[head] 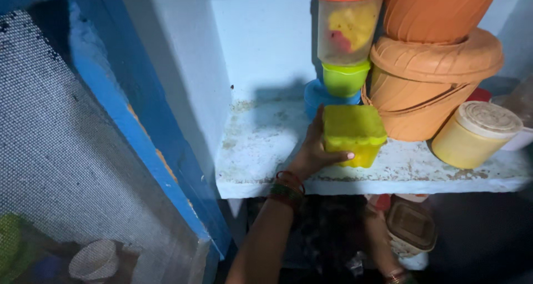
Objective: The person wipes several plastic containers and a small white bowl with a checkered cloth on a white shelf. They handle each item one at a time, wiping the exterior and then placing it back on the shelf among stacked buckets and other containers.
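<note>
While the left hand grips the upright yellow box, the right hand is seemingly unreadable.

left hand reached toward 12 o'clock, fingers curled in a grasp, bangles on wrist | right hand lay low at 5 o'clock, in shadow, grip unclear | forearms rose from bottom edge

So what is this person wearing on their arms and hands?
No sleeves show; both forearms are bare. The left hand has a stack of bangles at the wrist, red and green with some gold, and pale pink polish on the thumbnail. The right hand, lower in shadow, has similar bangles at its wrist. No rings are clearly visible.
</note>
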